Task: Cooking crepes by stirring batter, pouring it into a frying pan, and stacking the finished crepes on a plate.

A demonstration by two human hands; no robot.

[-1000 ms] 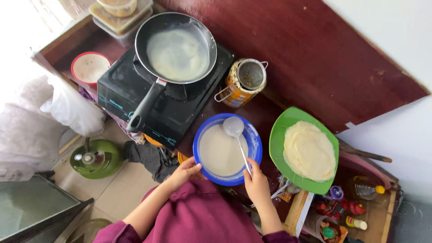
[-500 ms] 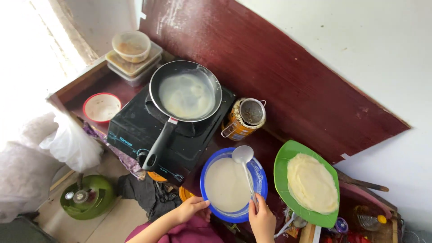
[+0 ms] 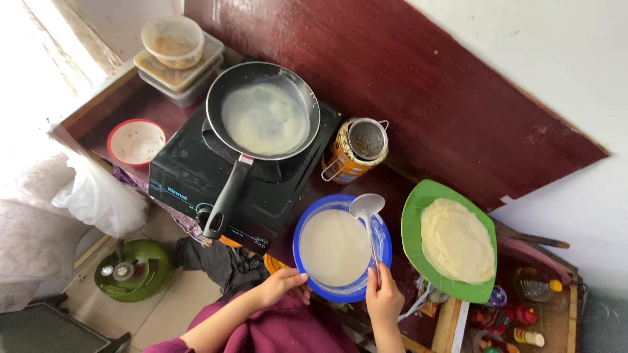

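On the dark red wooden worktop (image 3: 418, 98) I see my right hand (image 3: 383, 302) closed around the metal ladle (image 3: 368, 222), its handle running away from me over the blue-rimmed bowl of pale batter (image 3: 340, 248), whose near rim my left hand (image 3: 282, 286) steadies with curled fingers.

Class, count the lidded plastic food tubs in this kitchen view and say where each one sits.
3, stacked left of the pan: a round tub on top, two flat tubs beneath. More may be hidden under them.
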